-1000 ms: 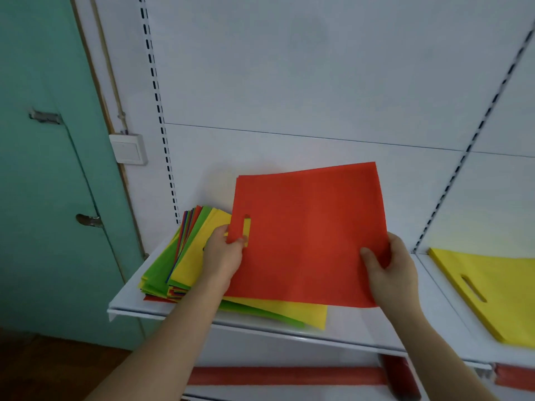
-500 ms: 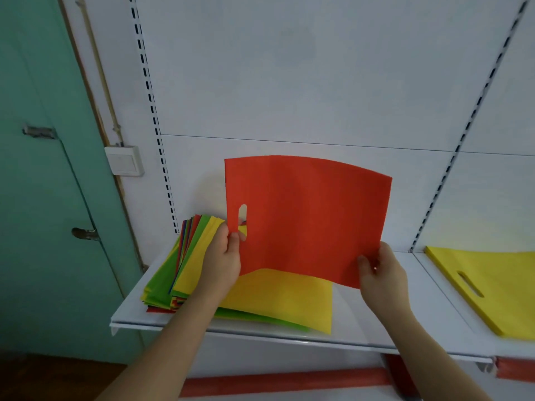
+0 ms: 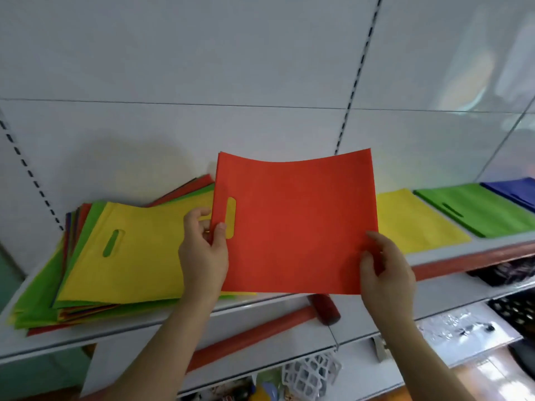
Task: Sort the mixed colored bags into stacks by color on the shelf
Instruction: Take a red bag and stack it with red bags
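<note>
While lifted off the mixed pile [image 3: 121, 261] at 9 o'clock, red bag [image 3: 295, 224] pinched by left hand [image 3: 202, 256] beside its handle slot, by right hand [image 3: 385, 267] at lower corner: kept taut, probably for carrying toward sorted yellow [image 3: 417, 218], green [image 3: 477, 209], blue [image 3: 512, 191] at 3 o'clock.

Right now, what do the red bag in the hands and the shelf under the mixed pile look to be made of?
Red bag: probably thin non-woven fabric, matte; it sags between the left hand and right hand and has a die-cut handle slot. Shelf: likely painted metal, smooth white with a slight sheen.
</note>
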